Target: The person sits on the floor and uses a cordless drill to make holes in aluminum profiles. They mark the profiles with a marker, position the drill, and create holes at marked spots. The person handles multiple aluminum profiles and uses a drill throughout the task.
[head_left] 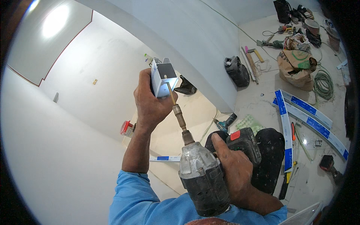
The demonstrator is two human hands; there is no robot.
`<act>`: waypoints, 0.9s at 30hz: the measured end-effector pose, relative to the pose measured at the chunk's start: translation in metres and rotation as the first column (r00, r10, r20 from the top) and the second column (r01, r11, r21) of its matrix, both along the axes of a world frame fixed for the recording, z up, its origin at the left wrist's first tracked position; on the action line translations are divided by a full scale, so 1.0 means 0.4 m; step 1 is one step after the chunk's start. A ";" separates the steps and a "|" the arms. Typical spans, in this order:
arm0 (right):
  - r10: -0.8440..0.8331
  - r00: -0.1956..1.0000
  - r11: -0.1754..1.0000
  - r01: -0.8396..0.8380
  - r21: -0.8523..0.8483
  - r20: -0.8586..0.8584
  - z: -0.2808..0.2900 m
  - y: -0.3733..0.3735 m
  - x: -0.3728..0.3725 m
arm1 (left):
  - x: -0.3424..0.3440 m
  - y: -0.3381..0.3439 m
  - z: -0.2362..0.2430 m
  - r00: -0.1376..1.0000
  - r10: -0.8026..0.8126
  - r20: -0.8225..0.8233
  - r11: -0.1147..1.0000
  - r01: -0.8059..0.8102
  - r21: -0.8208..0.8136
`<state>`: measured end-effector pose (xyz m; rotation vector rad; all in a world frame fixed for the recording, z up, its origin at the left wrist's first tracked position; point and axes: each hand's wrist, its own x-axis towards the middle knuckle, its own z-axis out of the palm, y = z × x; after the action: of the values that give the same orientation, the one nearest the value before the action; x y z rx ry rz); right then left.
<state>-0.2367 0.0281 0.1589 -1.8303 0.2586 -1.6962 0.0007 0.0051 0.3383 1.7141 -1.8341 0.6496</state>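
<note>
Against the white wall, high up near where it meets the ceiling, the left hand point(150, 103) is wrapped around a short piece of white metal channel point(164, 77) with a blue-printed side, pressing it in place. The right hand point(232, 168) is clenched on the grip of a worn cordless driver point(204, 176), whose long bit point(179, 114) runs up into the open channel, its tip at the back web. To drive well here, it seems best to keep the bit square to the web and in line with the forearm, lean steady pressure behind the tool, and hold the channel hard against the wall so it cannot spin or creep as the screw bites; the left fingers should stay clear of the bit's path. Below, the pale floor point(262, 97) is strewn with work gear: long white-and-blue channel lengths point(300, 112) at its right side, a coiled green hose point(323, 84), a brown paper sack point(296, 67), a black bag point(237, 70), a teal drill point(225, 123) near the wall's corner, and a red-capped can point(126, 128).
</note>
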 end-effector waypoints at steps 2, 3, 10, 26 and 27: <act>0.007 1.000 1.000 -0.007 0.008 -0.003 0.002 0.000 0.000 | 0.000 0.001 -0.005 1.000 -0.003 -0.014 1.000 0.003 0.000; 0.014 1.000 1.000 -0.014 0.009 0.009 0.001 -0.001 0.002 | 0.002 0.003 -0.006 1.000 0.001 0.009 1.000 -0.001 -0.002; 0.027 0.999 0.999 -0.028 0.023 0.024 -0.011 -0.011 0.011 | 0.008 0.004 -0.011 1.000 -0.008 0.007 1.000 0.008 0.006; 0.005 0.999 1.000 -0.004 0.022 -0.040 -0.005 -0.015 0.005 | 0.022 0.003 -0.025 0.999 -0.052 0.014 0.997 0.053 -0.058; 0.007 0.999 1.000 -0.006 0.014 -0.041 -0.006 -0.015 0.005 | 0.021 0.004 -0.025 0.999 -0.047 0.004 0.998 0.047 -0.052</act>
<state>-0.2347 0.0221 0.1566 -1.8559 0.2803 -1.6495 0.0093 0.0067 0.3282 1.6326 -1.8372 0.6756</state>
